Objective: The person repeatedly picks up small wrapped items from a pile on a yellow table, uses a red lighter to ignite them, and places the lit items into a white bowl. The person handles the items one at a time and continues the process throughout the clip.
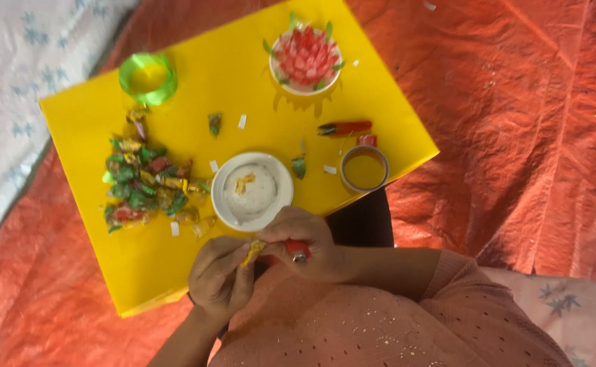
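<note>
Nearest the body, the left hand [220, 278] pinches a yellow candy wrapper [253, 251] between thumb and fingertips, curled tight around it. The right hand [305, 243] is closed around a small red tool [296, 249] with a metal tip, probably a lighter or stapler, though it is too small to tell, held touching the wrapper's end.

To do this step well, it seems wise to keep the wrapper pinched close to the working end so it does not twist, and to keep the fingertips clear of the tool's tip.

Just beyond the hands, at twelve o'clock, sits a white foam dome in a bowl [252, 191] with a couple of yellow pieces stuck on top. At ten o'clock lies a heap of wrapped candies [147, 187]. At two o'clock are a tape roll [364, 168] and red pliers [345, 128].

Farthest off on the yellow bench [243, 81], a finished red-and-green candy flower [305, 58] stands at twelve o'clock, and a green ribbon roll [148, 77] at eleven.
</note>
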